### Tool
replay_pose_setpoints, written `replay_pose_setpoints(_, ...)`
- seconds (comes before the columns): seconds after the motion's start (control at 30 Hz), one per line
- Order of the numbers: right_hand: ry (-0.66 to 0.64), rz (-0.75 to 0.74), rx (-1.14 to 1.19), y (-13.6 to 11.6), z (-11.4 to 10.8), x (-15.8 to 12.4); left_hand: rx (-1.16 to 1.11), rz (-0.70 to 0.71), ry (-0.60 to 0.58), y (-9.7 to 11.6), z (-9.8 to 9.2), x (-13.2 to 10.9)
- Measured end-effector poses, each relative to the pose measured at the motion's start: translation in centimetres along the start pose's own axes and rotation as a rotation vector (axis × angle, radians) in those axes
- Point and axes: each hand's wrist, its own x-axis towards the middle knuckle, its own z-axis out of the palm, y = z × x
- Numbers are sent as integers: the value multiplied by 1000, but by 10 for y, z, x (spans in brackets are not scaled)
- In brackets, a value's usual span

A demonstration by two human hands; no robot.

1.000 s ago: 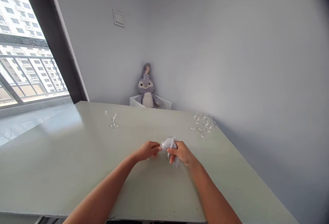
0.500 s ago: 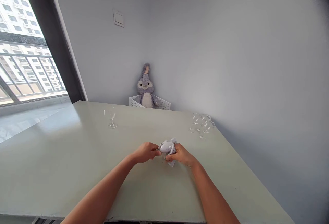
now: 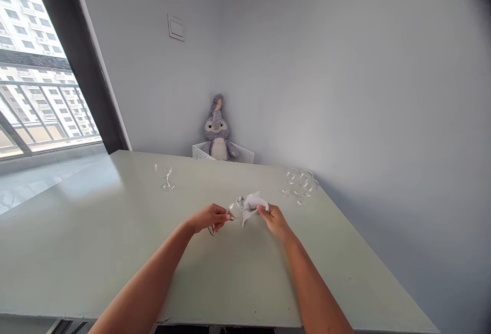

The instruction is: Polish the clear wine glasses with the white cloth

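My left hand (image 3: 209, 217) is closed on the stem of a clear stemmed glass (image 3: 230, 212), held tilted on its side above the pale green table (image 3: 95, 242). My right hand (image 3: 273, 219) pinches a small white cloth (image 3: 251, 203), bunched against the rim of the glass's bowl. Both hands hover over the middle of the table, a little apart from each other.
One clear stemmed glass (image 3: 166, 175) stands at the back left. A cluster of several clear glasses (image 3: 300, 184) stands at the back right near the wall. A grey plush rabbit (image 3: 218, 130) sits in a white basket (image 3: 245, 154) behind the table. A window (image 3: 34, 78) lies to the left.
The hands have drawn apart and moved slightly away from me. The cloth, which wrapped the glass, now sits at its bowl, and the glass shows between the hands.
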Motion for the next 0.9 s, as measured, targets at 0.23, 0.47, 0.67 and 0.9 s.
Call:
replay_pose_setpoints(0.23, 394, -522, -664, -9, 17, -8, 330, -82, 336, -10, 2, 10)
replay_pose_setpoints(0.47, 102, -642, -946, -18, 60, -14, 766, 97, 458, -6, 33, 11)
replay_pose_setpoints(0.67, 234, -219, -316, -13, 39, -4, 941, 379, 494, -7, 38, 11)
replay_pose_setpoints(0.9, 447, 139, 658, 4, 54, 3, 767, 206, 568, -14, 53, 20)
